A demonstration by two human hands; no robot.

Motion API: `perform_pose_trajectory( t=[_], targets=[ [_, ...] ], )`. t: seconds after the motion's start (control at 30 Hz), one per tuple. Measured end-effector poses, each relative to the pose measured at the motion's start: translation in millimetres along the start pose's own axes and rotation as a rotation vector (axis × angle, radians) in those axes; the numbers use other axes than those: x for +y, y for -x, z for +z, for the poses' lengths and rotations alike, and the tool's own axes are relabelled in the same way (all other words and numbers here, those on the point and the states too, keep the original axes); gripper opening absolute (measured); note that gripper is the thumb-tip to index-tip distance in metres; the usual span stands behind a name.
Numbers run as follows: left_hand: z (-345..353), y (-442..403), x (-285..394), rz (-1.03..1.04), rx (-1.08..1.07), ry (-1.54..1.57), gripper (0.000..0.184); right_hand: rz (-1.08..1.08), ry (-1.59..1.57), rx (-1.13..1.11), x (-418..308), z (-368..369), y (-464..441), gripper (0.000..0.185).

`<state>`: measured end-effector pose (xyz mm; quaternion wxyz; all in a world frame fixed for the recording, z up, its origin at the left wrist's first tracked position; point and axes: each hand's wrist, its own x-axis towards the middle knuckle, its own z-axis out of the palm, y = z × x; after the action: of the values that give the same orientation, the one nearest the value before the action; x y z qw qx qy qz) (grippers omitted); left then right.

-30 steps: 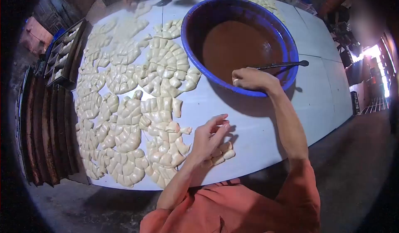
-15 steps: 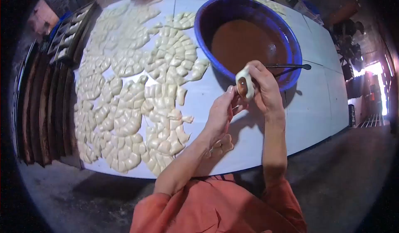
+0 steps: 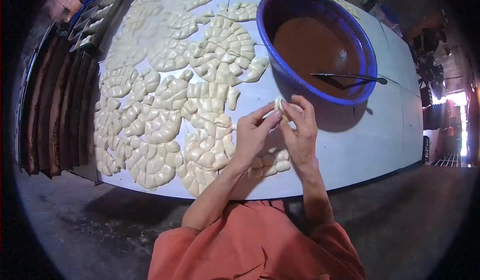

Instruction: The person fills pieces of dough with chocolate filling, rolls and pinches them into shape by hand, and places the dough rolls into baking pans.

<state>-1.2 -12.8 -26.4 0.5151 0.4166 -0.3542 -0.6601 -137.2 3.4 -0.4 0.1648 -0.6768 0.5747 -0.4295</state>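
Between the fingertips of both hands is a small piece of pale dough (image 3: 278, 103), mostly hidden by the fingers. My left hand (image 3: 254, 134) pinches it from the left, and my right hand (image 3: 300, 132) grips it from the right. Just beyond them stands a blue basin (image 3: 281, 65) holding brown filling (image 3: 315, 45). A dark stick-like utensil (image 3: 345, 76) lies across the basin, its handle over the right rim. Close below my hands, several dough pieces (image 3: 270, 164) rest on the white table.
Many joined pale dough pieces (image 3: 157, 115) cover the left side of the white table (image 3: 385, 135). Dark trays (image 3: 55, 110) stand on edge at the left, and a rack with pale pieces (image 3: 97, 22) is behind them. Part of another person's hand shows at the top edge.
Both hands have drawn lower, away from the basin. The brown filling that showed in the open dough is out of sight, and the dough is pinched between my fingers. The view has shifted slightly.
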Motion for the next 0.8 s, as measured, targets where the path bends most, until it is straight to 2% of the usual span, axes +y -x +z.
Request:
perform_pose_trajectory(
  t=[0.07, 0.1, 0.13, 0.17, 0.23, 0.3, 0.37, 0.4, 0.43, 0.5, 0.53, 0.57, 0.63, 0.67, 0.7, 0.77, 0.8],
  targets=[
    [7.5, 1.0, -5.2, 0.169, 0.071, -0.036, 0.036, -0.010, 0.017, 0.035, 2.3, 4.9, 0.7, 0.032],
    [6.2, 0.3, -4.6, 0.166, 0.075, -0.037, 0.036, -0.023, 0.040, 0.068, 3.0, 6.0, 0.0, 0.025],
    [5.1, -1.9, -3.6, 0.133, 0.056, -0.028, 0.036, -0.013, -0.072, 0.113, 1.2, 9.7, -2.1, 0.020],
    [4.3, -4.5, -2.1, 0.099, 0.035, -0.019, 0.036, -0.011, -0.071, 0.111, 1.3, 10.9, -0.3, 0.020],
    [0.8, -9.2, 11.7, 0.057, 0.000, -0.025, 0.033, 0.410, -0.535, 0.043, 3.4, 12.0, 3.7, 0.018],
    [-6.1, -15.5, 20.1, -0.168, -0.077, 0.044, 0.031, 0.439, -0.580, -0.040, 1.8, 0.5, 3.5, 0.022],
    [-11.7, -17.3, 29.9, -0.222, -0.088, 0.002, 0.038, 0.345, -0.652, -0.197, -10.2, -14.4, 5.8, 0.028],
    [-14.9, -19.8, 28.0, -0.233, -0.098, -0.031, 0.038, 0.259, -0.615, -0.298, 0.5, -17.8, 9.6, 0.039],
    [-15.3, -20.5, 26.5, -0.246, -0.109, -0.064, 0.037, 0.263, -0.614, -0.298, 9.6, -16.2, 12.5, 0.039],
    [-6.0, -9.3, 28.7, -0.194, -0.153, -0.051, 0.036, -0.020, -0.401, -0.187, 33.5, -9.5, 15.2, 0.045],
    [-2.5, -5.6, 30.0, -0.135, -0.191, -0.039, 0.034, -0.176, -0.415, -0.130, 46.5, -3.8, 10.6, 0.043],
    [-3.2, -5.7, 27.4, -0.140, -0.193, -0.041, 0.034, -0.171, -0.416, -0.127, 52.0, -3.2, 15.8, 0.043],
    [-7.9, -6.2, 21.2, -0.107, -0.298, -0.021, 0.032, -0.071, -0.392, 0.080, 32.0, 1.7, 13.6, 0.031],
    [-8.0, -7.0, 20.7, -0.101, -0.303, -0.023, 0.031, -0.032, -0.502, 0.224, 19.7, 10.6, 12.8, 0.025],
    [-8.0, -6.3, 16.8, -0.105, -0.301, -0.022, 0.031, -0.028, -0.502, 0.222, 20.7, 10.7, 13.6, 0.025],
    [-9.2, -3.6, 6.5, -0.047, -0.366, -0.017, 0.029, -0.251, -0.107, 0.240, 23.9, 12.4, 13.2, 0.021],
    [-7.5, -0.6, 4.6, -0.046, -0.371, -0.084, 0.031, -0.279, -0.066, 0.296, 22.8, 13.6, 11.3, 0.018]
  ],
)
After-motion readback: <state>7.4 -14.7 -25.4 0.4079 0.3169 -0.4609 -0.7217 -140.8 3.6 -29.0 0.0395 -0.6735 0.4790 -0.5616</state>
